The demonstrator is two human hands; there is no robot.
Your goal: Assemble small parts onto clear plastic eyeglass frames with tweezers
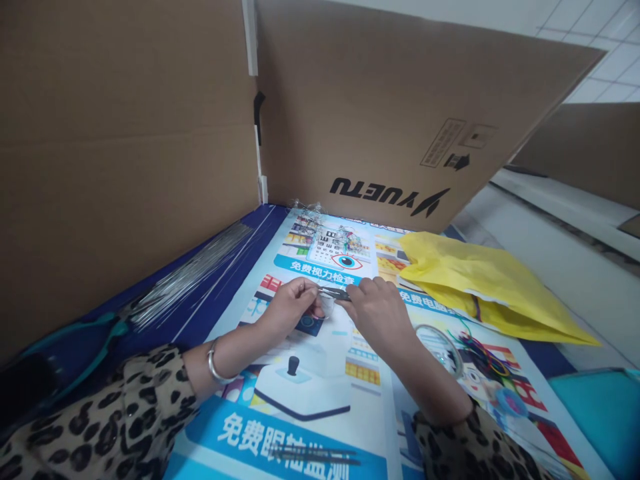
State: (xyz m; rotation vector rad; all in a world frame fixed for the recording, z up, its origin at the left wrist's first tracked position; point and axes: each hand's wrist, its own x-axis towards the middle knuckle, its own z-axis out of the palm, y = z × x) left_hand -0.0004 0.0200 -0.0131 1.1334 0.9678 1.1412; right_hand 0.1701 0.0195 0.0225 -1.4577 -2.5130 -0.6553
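Near the middle of the poster-covered table, my left hand [295, 303] pinches a thin looped wire [327, 307]. My right hand [377, 313] is closed around a small dark tool [337, 293], which looks like tweezers or pliers. Its tip points left and meets the wire close to my left fingertips. The two hands are a short gap apart. What lies inside my right palm is hidden.
Cardboard walls [360, 107] stand behind and left. A bundle of silvery wires [190, 273] and teal-handled pliers [100, 347] lie left. Tangled wire [310, 223] is at the back. A yellow bag [480, 280], a tape roll [443, 350] and coloured cords [485, 353] lie right.
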